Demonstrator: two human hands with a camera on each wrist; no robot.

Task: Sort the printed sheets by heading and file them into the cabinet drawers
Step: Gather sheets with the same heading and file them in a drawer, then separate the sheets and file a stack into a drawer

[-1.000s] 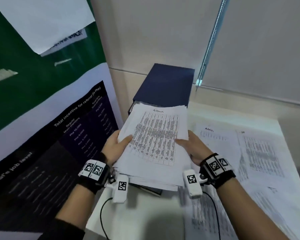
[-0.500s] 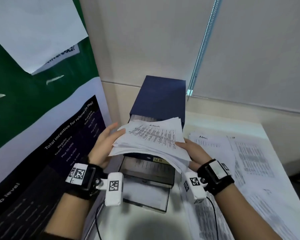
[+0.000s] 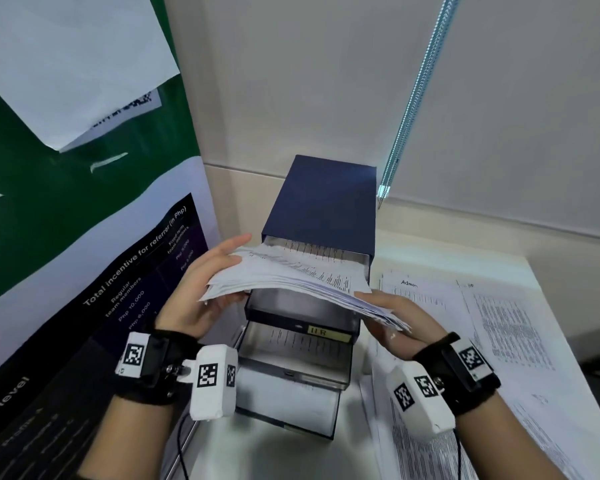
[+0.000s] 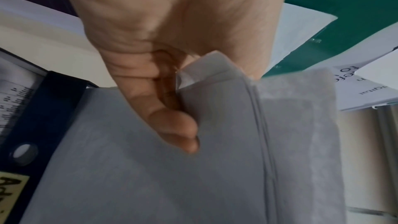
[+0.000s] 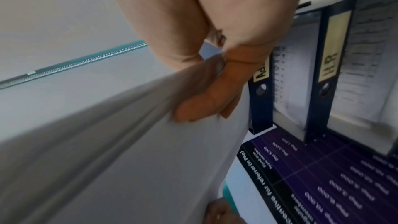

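Observation:
Both hands hold a thick stack of printed sheets [image 3: 291, 277] almost level above the navy drawer cabinet [image 3: 323, 202]. My left hand [image 3: 219, 271] grips its left edge, fingers on top and the thumb [image 4: 178, 134] under the stack [image 4: 150, 176]. My right hand [image 3: 385, 306] grips the right edge, thumb on top, fingers under the stack [image 5: 107, 159]. The stack's far edge lies over the open top drawer [image 3: 333, 252], which holds sheets. Below, the drawer labelled HR [image 3: 326, 330] and the bottom drawer [image 3: 291, 403] stand pulled out in steps. The drawer labels [image 5: 331, 60] also show in the right wrist view.
Loose printed sheets [image 3: 499, 323], one headed Admin [image 3: 409, 284], cover the white table [image 3: 430, 247] to the right of the cabinet. A large poster board [image 3: 84, 271] stands close on the left. A blind wand [image 3: 413, 98] hangs behind the cabinet against the wall.
The stack has tipped from facing me to nearly flat and moved forward, its far edge now over the top drawer. Both hands kept their grip. The stepped drawers have come into view.

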